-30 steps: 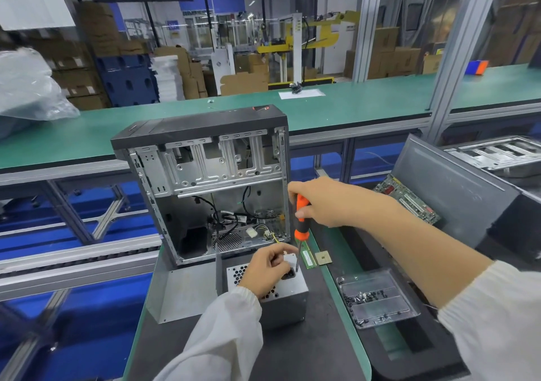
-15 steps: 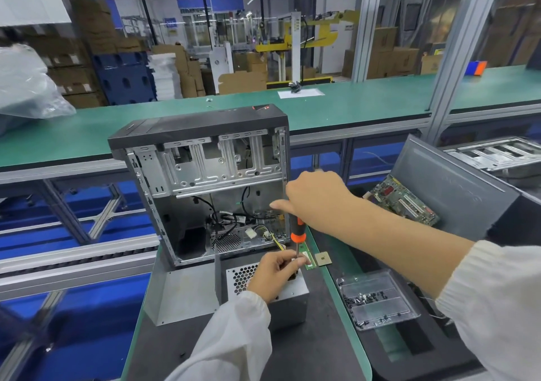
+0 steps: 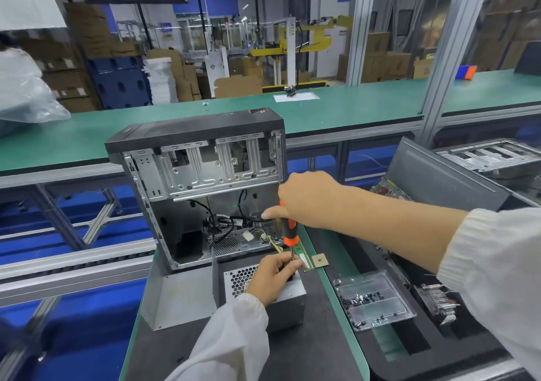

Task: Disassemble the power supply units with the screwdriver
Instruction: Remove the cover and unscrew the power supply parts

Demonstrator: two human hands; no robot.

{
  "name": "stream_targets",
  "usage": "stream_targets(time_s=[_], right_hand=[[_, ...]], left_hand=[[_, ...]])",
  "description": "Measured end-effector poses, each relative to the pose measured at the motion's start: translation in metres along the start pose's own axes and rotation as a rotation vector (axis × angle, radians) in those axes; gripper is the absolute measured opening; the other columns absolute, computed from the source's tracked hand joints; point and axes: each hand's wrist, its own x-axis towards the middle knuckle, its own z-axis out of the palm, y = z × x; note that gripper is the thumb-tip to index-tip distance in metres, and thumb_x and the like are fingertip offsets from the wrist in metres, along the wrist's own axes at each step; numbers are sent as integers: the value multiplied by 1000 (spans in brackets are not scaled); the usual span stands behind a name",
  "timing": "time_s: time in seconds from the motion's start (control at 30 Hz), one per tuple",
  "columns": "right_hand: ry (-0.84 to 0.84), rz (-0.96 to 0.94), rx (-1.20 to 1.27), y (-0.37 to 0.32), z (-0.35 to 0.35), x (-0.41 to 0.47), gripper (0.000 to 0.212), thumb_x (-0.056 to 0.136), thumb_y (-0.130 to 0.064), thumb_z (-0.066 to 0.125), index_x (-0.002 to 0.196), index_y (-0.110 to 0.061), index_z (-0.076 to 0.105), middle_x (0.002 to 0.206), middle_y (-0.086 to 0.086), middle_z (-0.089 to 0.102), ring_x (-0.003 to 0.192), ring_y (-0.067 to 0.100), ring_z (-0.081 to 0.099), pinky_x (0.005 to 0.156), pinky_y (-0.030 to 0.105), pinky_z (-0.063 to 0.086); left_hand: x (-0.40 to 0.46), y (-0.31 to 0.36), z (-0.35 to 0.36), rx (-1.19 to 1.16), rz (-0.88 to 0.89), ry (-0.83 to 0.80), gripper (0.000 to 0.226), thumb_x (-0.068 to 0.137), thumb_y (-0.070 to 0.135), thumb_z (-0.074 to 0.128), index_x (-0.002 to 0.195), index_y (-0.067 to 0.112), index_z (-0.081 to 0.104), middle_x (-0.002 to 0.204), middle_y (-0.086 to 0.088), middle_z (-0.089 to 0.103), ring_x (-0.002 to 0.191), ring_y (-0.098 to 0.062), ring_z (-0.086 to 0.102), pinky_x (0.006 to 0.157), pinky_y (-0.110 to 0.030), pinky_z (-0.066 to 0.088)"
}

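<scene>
A grey metal power supply unit [image 3: 285, 307] with a honeycomb vent stands on the dark mat in front of an open computer case [image 3: 202, 187]. My left hand [image 3: 273, 275] rests on the unit's top and pinches the screwdriver's shaft near its tip. My right hand [image 3: 307, 197] grips the top of the orange-and-black screwdriver [image 3: 289, 231], which stands upright over the unit's far right corner. The tip is hidden behind my left fingers.
A green memory stick [image 3: 303, 256] and a small square chip [image 3: 319, 261] lie right of the unit. A clear tray [image 3: 374, 301] with several screws sits to the right, beside a dark bin with a circuit board [image 3: 389, 190]. A green conveyor [image 3: 351, 108] runs behind.
My right hand moved from the handle's side to over its top. The screwdriver came down toward the unit, and my left fingers now pinch its shaft.
</scene>
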Motion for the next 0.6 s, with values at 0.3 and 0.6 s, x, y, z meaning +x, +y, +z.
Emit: stream_targets(time_s=[0.3, 0.6], right_hand=[[-364, -149, 256, 18, -10, 6, 53, 87, -50, 62, 126, -24, 39, 110, 6, 41, 66, 23, 65, 57, 30, 50], [-217, -223, 77, 17, 2, 15, 17, 97, -29, 51, 107, -15, 51, 101, 4, 49, 79, 21, 50, 60, 29, 38]], left_hand=[[3, -4, 2, 74, 29, -33, 25, 101, 23, 50, 94, 13, 72, 63, 2, 44, 58, -9, 38, 61, -26, 31], [5, -8, 1, 153, 28, -32, 27, 101, 26, 50, 82, 23, 68, 52, 12, 41, 50, -3, 35, 55, -20, 28]])
